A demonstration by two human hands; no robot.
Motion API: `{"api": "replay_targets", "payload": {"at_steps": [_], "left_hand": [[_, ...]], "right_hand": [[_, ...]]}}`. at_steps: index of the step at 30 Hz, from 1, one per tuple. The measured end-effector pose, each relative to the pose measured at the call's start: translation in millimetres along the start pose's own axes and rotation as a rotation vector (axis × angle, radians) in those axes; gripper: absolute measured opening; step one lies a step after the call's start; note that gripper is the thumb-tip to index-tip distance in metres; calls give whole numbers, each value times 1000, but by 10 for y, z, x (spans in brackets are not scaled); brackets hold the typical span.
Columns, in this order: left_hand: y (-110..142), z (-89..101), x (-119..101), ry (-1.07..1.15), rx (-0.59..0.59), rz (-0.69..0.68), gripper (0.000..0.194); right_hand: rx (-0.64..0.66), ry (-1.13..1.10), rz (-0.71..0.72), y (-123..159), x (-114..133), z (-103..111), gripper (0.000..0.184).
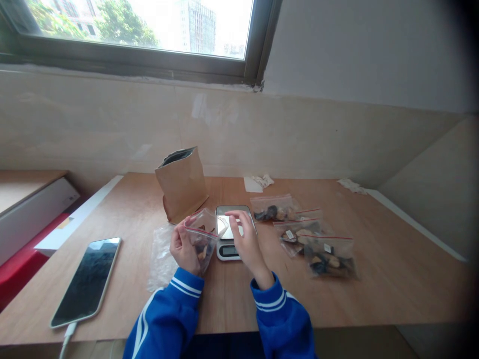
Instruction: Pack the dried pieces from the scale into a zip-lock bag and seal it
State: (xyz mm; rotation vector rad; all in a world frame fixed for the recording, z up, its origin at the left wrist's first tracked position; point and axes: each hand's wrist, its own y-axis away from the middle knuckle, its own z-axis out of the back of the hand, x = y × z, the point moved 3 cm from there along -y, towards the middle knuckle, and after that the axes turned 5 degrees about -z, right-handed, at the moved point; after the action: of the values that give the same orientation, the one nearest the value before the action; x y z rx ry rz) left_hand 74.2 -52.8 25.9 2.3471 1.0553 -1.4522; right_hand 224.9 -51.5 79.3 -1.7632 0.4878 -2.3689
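Observation:
My left hand (184, 249) is closed on the side of a clear zip bag (205, 245) with a red seal line. Dark and tan pieces lie in the bottom of this bag, and its top gapes open. To its right, my right hand (245, 239) is raised over a small digital scale (229, 251). Its thumb and fingers are apart, with nothing visible between them. The scale has a silver plate, partly hidden by the hand and the bag. Under my left hand and the bag lies crumpled clear plastic (160, 259).
A brown paper bag (183, 184) stands open behind the scale. Several filled zip bags (331, 259) lie to the right. A phone (88, 281) with a white cable (68, 335) is at the left. White paper (253, 184) with a crumpled tissue (265, 180) lies near the wall.

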Motion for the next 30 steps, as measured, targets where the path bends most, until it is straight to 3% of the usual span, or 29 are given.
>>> {"api": "replay_targets", "payload": {"at_steps": [2, 6, 8, 11, 16, 19, 23, 30], "left_hand": [[0, 4, -3, 7, -42, -38, 49], [121, -61, -42, 12, -25, -75, 53], [254, -130, -100, -39, 43, -61, 54], [459, -212, -224, -217, 134, -69, 50], [506, -181, -343, -380, 146, -158, 45], [402, -130, -273, -315, 189, -52, 46], [368, -131, -179, -219, 353, 89, 37], [406, -105, -169, -246, 390, 60, 27]], "right_hand": [[-74, 19, -101, 178, -133, 0, 37], [98, -88, -168, 459, -187, -145, 60], [160, -145, -125, 490, -103, -178, 55], [163, -167, -64, 436, 12, -104, 33], [36, -237, -152, 352, -85, 224, 41], [-14, -312, -217, 351, -197, 390, 52], [12, -271, -186, 354, -284, 491, 53], [-187, -286, -233, 356, -534, 567, 52]]}}
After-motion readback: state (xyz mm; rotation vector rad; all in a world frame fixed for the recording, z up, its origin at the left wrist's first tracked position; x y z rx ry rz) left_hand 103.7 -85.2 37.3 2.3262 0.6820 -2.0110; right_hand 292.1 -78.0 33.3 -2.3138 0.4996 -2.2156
